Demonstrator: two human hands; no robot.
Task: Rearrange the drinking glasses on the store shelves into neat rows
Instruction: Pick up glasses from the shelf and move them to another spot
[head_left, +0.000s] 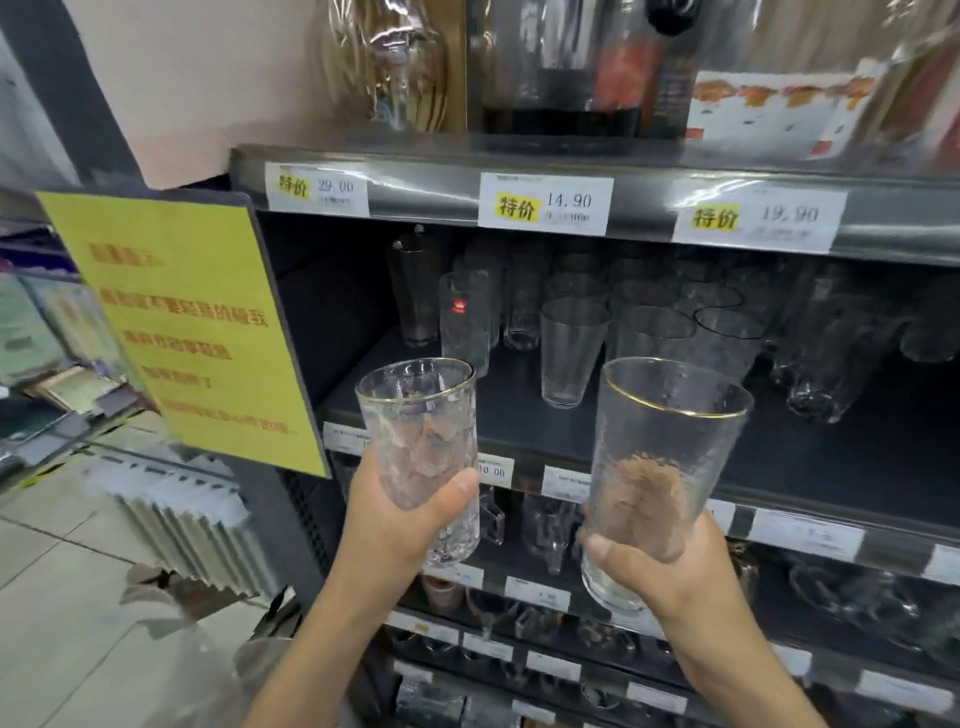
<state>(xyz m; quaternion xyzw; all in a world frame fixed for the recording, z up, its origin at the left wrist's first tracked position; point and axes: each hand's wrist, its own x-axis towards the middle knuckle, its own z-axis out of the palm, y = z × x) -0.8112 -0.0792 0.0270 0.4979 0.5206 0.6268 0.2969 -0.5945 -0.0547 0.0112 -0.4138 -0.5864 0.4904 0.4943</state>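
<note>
My left hand (400, 525) grips a tall textured glass with a gold rim (415, 410), held upright in front of the shelf. My right hand (660, 561) holds a wider gold-rimmed tumbler (670, 431) by its lower part, tilted slightly. Behind them the dark middle shelf (519, 415) carries several clear glasses: a tall one with a red label (464, 322), a tapered one (570, 353), and a cluster of tumblers (727, 338) at the right. The shelf's front strip in front of the glasses is bare.
A yellow notice (192, 322) hangs at the shelf's left end. Price tags line the upper shelf edge (544, 203), with wrapped goods above. Lower shelves (545, 535) hold more glassware. A tiled aisle floor (62, 597) lies at the left.
</note>
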